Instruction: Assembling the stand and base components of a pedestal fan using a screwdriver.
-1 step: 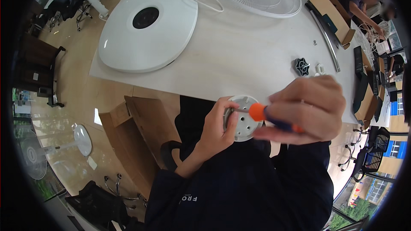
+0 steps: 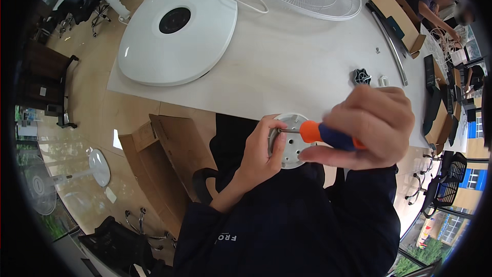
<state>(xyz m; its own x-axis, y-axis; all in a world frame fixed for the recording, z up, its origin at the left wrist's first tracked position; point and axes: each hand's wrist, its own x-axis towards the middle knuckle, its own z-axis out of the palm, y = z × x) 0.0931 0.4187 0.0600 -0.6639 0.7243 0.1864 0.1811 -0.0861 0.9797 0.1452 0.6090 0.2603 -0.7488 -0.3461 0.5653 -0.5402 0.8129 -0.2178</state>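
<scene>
My left hand [image 2: 256, 149] grips a round, pale grey plastic disc [image 2: 293, 160] by its left side, just off the table's near edge. Several holes show in the disc's face. In my right hand [image 2: 376, 123] is a screwdriver [image 2: 310, 132] with an orange and blue handle, held level and pointing left. Its thin metal shaft crosses the disc, with the tip close to my left thumb and forefinger. Whether a screw sits under the tip is too small to tell. Some of the handle is hidden by my right fingers.
On the white table [image 2: 287, 66] lie a large white fan base [image 2: 141, 46], a clear fan guard [image 2: 328, 5], a black star-shaped knob [image 2: 362, 77], a small white part [image 2: 383, 81] and a metal tube [image 2: 390, 48]. An open cardboard box [image 2: 174, 164] stands left of me.
My right fingers have loosened and shifted around the screwdriver, baring more of its blue handle. The left hand and the disc stay nearly in place.
</scene>
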